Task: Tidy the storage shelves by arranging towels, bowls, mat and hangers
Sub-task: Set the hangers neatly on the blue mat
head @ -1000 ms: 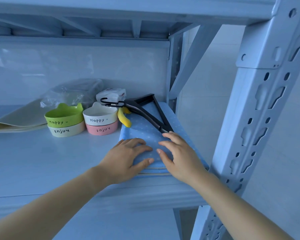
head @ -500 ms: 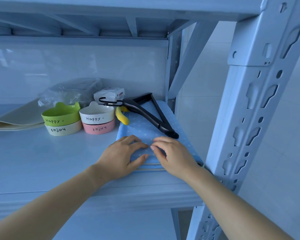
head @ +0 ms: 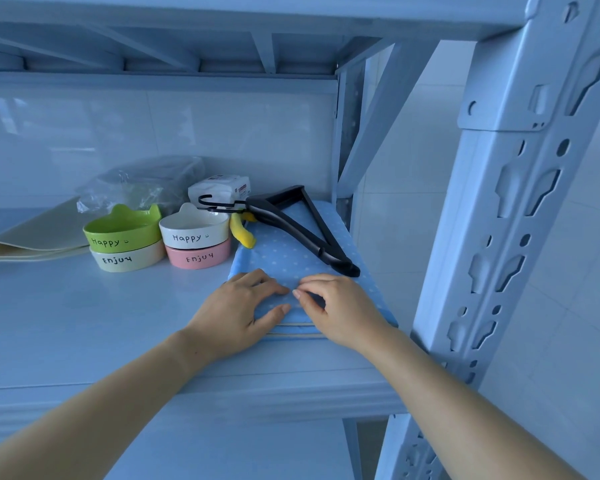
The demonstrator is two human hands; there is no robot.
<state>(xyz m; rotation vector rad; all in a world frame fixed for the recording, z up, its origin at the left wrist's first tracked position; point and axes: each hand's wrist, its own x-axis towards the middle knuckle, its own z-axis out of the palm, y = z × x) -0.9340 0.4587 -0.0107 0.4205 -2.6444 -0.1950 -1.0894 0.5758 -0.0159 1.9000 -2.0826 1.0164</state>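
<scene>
A folded blue dotted towel lies at the right end of the shelf, on top of other folded layers. Black hangers rest on its far part. My left hand lies flat on the towel's near left corner. My right hand is beside it, fingers curled, thumb and forefinger pinching the towel's fabric. To the left stand two bowl stacks: green on cream, white on pink. A beige mat lies folded at far left.
A yellow object pokes out by the hanger hooks. A crumpled plastic bag and a white packet sit at the back wall. The shelf's upright post stands close on the right, with another shelf overhead.
Both hands have slid closer together on the towel's near part. The right hand's fingers have curled from flat into a pinch.
</scene>
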